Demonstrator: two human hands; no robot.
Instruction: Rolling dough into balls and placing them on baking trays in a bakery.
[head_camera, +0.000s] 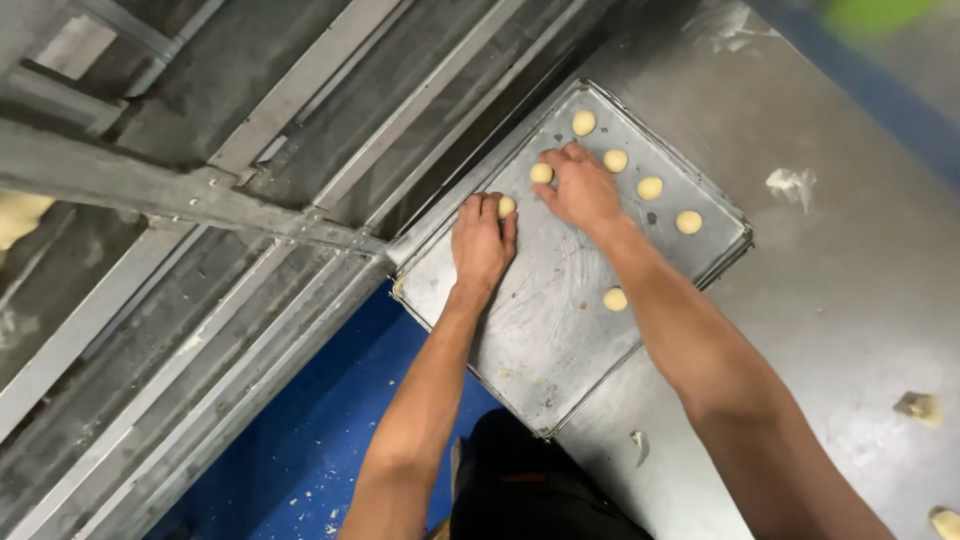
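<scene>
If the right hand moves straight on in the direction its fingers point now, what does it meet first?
Most likely the dough ball at the fingertips of the right hand; it seems to touch it already. Beyond that lie bare metal and the far rim of the baking tray.

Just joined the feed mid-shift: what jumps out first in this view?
Two bare hands pressed on a metal baking tray at centre: the left hand and the right hand each touch a small pale dough ball. More dough balls line the tray's far edge, with metal rack rails at left.
</scene>
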